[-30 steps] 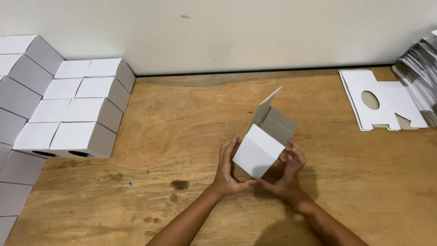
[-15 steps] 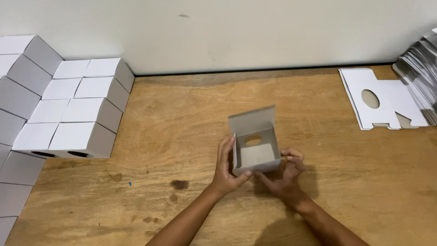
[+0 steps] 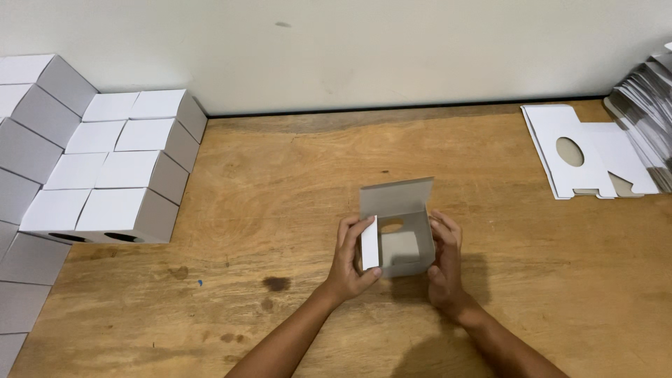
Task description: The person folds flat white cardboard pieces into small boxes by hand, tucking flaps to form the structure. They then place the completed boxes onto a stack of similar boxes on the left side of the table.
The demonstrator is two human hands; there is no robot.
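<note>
Item: small grey-white cardboard box [image 3: 400,241], partly folded, held upright on the wooden counter [image 3: 280,182] a little right of centre and toward the near edge. The open top faces the camera; the lid flap is raised at the far side, and an oval cut-out is seen in the wall inside.

Left hand [image 3: 353,255]: placed against the left side of the box, fingers curled around a white side flap [image 3: 369,242], which is pinched between thumb and fingers and stands on edge beside the opening.

Right hand [image 3: 446,262]: pressed flat against the right wall of the box, fingers close together and pointed away from the person, thumb at the near corner. The box is thus clasped between both hands. Both forearms enter from the lower edge of the view.

Surroundings, left: finished boxes [image 3: 115,168] of the same kind, closed, set in tight rows and touching one another, well apart from the hands; dark oval openings are seen in the near faces of the front two. Further boxes are stacked at the far left edge.

Surroundings, right: flat unfolded box blanks [image 3: 595,157], white, with an oval hole, laid on the counter near the back wall; just beside them, at the right edge, a fanned stack of grey blanks [image 3: 647,105], only partly in view.

Counter surface: light wood with a dark stain [image 3: 276,283] just left of the left wrist. A pale wall [image 3: 350,49] is met at the far edge.
</note>
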